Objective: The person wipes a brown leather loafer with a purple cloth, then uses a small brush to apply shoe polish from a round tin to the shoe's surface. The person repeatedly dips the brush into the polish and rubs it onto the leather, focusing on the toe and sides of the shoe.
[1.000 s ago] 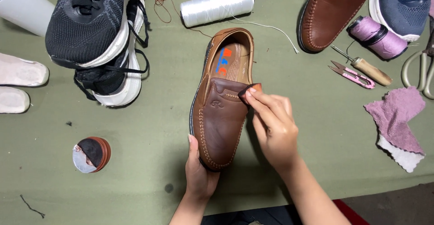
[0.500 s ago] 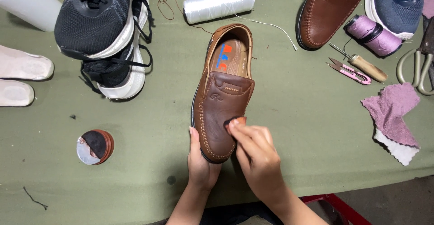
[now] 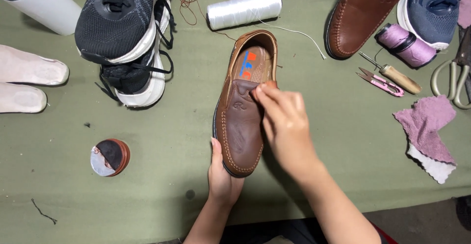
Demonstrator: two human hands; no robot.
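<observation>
A brown leather loafer (image 3: 240, 131) lies toe toward me on the green table cover (image 3: 162, 141). My left hand (image 3: 221, 178) cups its toe from below, thumb along the left side of the sole. My right hand (image 3: 287, 126) rests on the upper, fingertips bunched at the edge of the tongue. A small orange-brown pad (image 3: 271, 84) shows pinched at those fingertips. The blue and orange insole print is visible in the shoe's opening.
An opened tin of dark polish (image 3: 110, 157) sits to the left. Black sneakers (image 3: 122, 23), white insoles (image 3: 29, 70) and a white thread spool (image 3: 244, 9) lie behind. On the right are a second brown loafer (image 3: 363, 13), purple spool (image 3: 406, 44), awl (image 3: 395, 77), pink snips (image 3: 380, 83), scissors (image 3: 454, 82), pink cloth (image 3: 427, 128).
My right hand slid down the upper toward the toe, then back up to the tongue edge. The left hand stayed on the toe.
</observation>
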